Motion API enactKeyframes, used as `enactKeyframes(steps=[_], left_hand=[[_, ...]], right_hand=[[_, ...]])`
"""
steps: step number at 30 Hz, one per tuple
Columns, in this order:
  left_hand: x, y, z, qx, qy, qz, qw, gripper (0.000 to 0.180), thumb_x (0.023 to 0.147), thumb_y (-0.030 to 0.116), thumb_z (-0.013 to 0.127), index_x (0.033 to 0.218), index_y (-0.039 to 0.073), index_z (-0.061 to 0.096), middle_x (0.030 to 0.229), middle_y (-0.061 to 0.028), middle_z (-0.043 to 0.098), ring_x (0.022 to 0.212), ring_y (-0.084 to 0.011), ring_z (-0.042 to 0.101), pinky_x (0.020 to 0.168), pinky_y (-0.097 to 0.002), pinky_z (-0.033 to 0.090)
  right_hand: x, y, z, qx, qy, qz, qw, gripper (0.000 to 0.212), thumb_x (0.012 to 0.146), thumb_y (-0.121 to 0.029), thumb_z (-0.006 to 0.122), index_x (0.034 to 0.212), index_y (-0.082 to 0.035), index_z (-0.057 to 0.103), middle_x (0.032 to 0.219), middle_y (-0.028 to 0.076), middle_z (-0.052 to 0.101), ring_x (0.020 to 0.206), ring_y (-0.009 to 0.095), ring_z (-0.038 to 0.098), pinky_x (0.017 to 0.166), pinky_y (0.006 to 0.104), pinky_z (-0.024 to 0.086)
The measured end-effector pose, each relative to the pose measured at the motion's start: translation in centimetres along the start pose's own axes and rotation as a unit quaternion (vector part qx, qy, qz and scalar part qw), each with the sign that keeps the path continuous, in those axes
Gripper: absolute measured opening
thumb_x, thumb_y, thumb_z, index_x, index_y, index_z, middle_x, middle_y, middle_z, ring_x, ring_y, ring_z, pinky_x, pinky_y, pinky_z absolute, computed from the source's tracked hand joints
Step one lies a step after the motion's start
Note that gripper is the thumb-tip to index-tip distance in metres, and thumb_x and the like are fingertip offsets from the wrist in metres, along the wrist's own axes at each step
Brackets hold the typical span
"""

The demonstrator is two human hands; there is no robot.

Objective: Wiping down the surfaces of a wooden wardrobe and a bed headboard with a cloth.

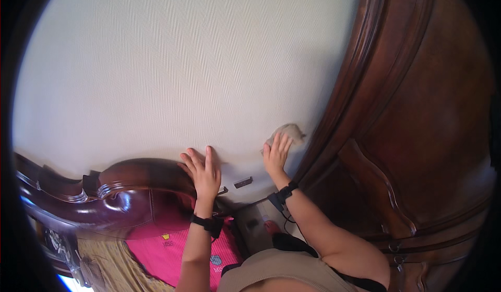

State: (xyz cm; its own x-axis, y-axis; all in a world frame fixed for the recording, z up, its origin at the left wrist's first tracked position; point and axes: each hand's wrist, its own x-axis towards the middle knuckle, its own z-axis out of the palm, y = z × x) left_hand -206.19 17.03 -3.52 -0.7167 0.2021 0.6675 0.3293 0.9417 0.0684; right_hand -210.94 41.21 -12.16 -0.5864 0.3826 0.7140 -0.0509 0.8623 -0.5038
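Note:
A greyish-beige cloth (294, 131) lies against the pale textured wall (198, 72), under the fingers of my right hand (277, 157). That hand presses it to the wall close to the dark wooden furniture on the right. My left hand (204, 177) is open, its fingers spread and tips at the wall, just beside the end of the bed's curved headboard (141, 174). It holds nothing. Both wrists carry black bands. The palm side of each hand is hidden.
A tall dark wooden wardrobe (417, 98) stands along the right side. Wall sockets (243, 182) sit low between my arms. On the bed at lower left lie bright pink bedding (172, 250) and a gold-brown cover (107, 260). My foot (270, 225) shows on the floor below.

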Motion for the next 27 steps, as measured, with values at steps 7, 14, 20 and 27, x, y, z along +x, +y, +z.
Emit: enactKeyframes(steps=[7, 14, 20, 27], left_hand=[[-0.4, -0.6, -3.3, -0.081, -0.039, -0.03, 0.996, 0.08, 0.076, 0.009, 0.065, 0.149, 0.02, 0.034, 0.156, -0.0323, 0.0, 0.141, -0.0575, -0.001, 0.109, -0.07, 0.01], [-0.6, 0.6, -9.9, -0.033, 0.158, 0.01, 0.987, 0.036, 0.073, 0.011, 0.061, 0.106, 0.022, 0.072, 0.14, -0.0008, 0.052, 0.138, -0.037, 0.033, 0.113, -0.0571, 0.022], [0.5, -4.7, -13.8, 0.049, 0.294, -0.21, 0.931, 0.057, 0.081, 0.021, 0.064, 0.135, 0.01, 0.049, 0.15, -0.0199, 0.031, 0.142, -0.0452, 0.018, 0.114, -0.0601, 0.013], [-1.6, -7.9, -12.8, 0.107, 0.256, -0.208, 0.938, 0.076, 0.081, 0.041, 0.067, 0.143, 0.011, 0.036, 0.156, -0.0219, 0.02, 0.146, -0.0444, 0.008, 0.113, -0.0629, 0.005]], right_hand=[[5.1, -0.4, -3.0, -0.07, -0.054, -0.107, 0.99, 0.06, 0.088, -0.04, 0.059, 0.14, -0.012, 0.047, 0.135, 0.023, 0.04, 0.123, 0.057, 0.032, 0.099, 0.0654, 0.029], [20.5, -15.6, -11.3, -0.018, 0.124, -0.217, 0.968, 0.061, 0.092, -0.049, 0.046, 0.145, -0.021, 0.043, 0.143, 0.019, 0.037, 0.124, 0.053, 0.03, 0.098, 0.0649, 0.027], [19.5, -29.7, -12.0, -0.032, 0.125, -0.359, 0.924, 0.063, 0.093, -0.058, 0.042, 0.147, -0.025, 0.041, 0.145, 0.007, 0.041, 0.127, 0.045, 0.034, 0.095, 0.0604, 0.032], [9.4, -41.5, -7.4, 0.211, -0.07, -0.567, 0.793, 0.062, 0.092, -0.055, 0.045, 0.137, -0.013, 0.054, 0.139, 0.007, 0.05, 0.135, 0.029, 0.034, 0.115, 0.0546, 0.017]])
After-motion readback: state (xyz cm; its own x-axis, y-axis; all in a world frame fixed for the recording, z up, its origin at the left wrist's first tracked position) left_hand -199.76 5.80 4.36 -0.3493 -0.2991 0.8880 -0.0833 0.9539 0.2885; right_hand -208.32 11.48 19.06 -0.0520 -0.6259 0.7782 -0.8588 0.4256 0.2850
